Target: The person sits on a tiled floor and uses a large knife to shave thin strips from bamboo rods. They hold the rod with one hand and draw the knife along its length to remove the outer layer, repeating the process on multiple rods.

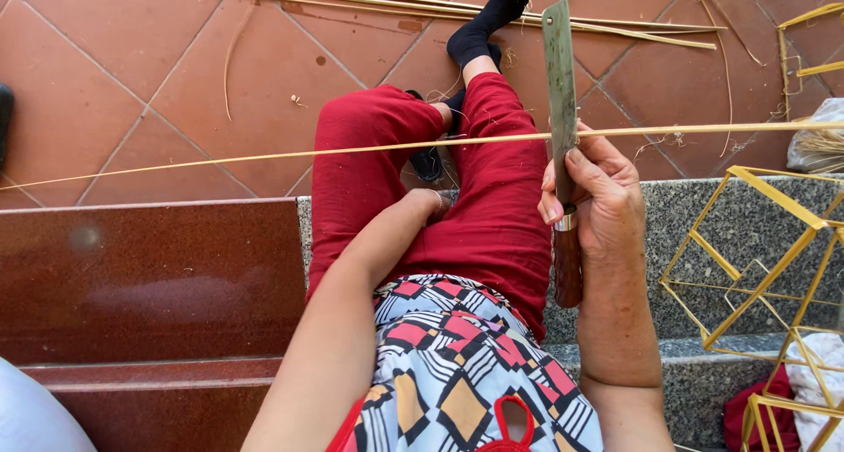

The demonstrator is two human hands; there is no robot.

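Note:
My right hand grips a cleaver-like knife by its brown wooden handle, blade pointing up and away. A long thin bamboo strip runs across the whole view, passing under the blade and over my right fingers. My left hand rests on my red-trousered thigh; its fingers are mostly hidden behind the wrist, near the strip. I sit on a step with my legs stretched onto the tiled floor.
More bamboo strips lie on the terracotta tiles beyond my feet. Yellow bamboo frame structures stand on the grey granite step at right. A dark red polished step is at left. A bag with fibres sits at far right.

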